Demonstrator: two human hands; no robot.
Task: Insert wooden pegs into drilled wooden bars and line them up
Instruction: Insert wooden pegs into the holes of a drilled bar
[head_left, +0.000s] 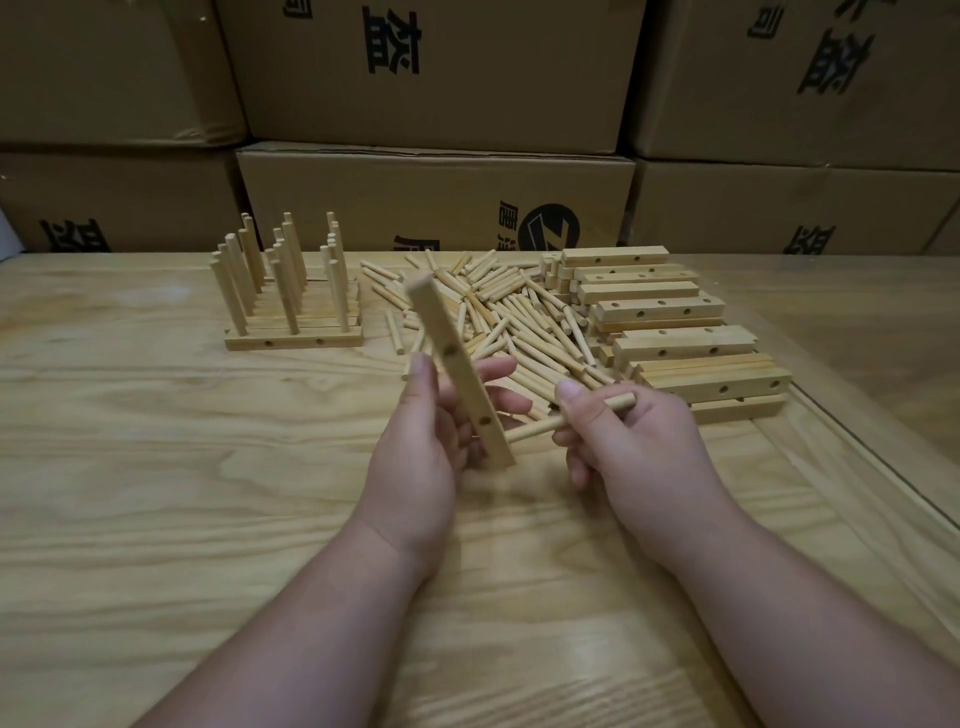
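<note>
My left hand (415, 441) grips a drilled wooden bar (457, 364) held nearly upright and tilted, its holes facing me. A wooden peg (540, 426) is pinched in my right hand (634, 441), lying level, with its left tip touching the bar's right side close to the lowest hole. Behind my hands lies a loose pile of pegs (519, 312). A stack of drilled bars (675, 332) sits to the right of the pile. At the back left stand finished bars with upright pegs (291, 301), lined up one behind another.
The wooden table (156, 493) runs wide in front and to the left; its right edge (857, 415) slants away. Stacked cardboard boxes (436, 197) form a wall right behind the parts.
</note>
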